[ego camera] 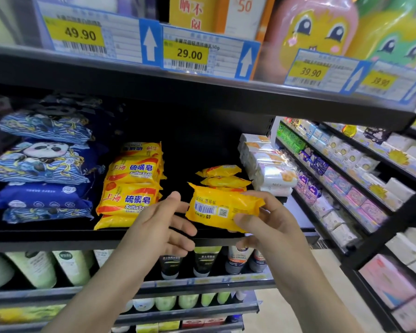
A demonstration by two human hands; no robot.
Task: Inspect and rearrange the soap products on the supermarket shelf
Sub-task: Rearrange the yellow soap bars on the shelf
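My right hand grips a yellow sulfur soap pack by its right end, barcode side toward me, just in front of the black shelf. My left hand hovers beside the pack's left end with fingers relaxed and spread, not gripping it. A tall stack of the same yellow soap packs stands on the shelf to the left. A shorter pile of yellow packs lies behind the held one.
Blue patterned packs are stacked at the shelf's far left. White wrapped soaps are piled at the right. Price tags line the upper shelf edge. Tubes and bottles fill the shelf below. Another aisle shelf runs off to the right.
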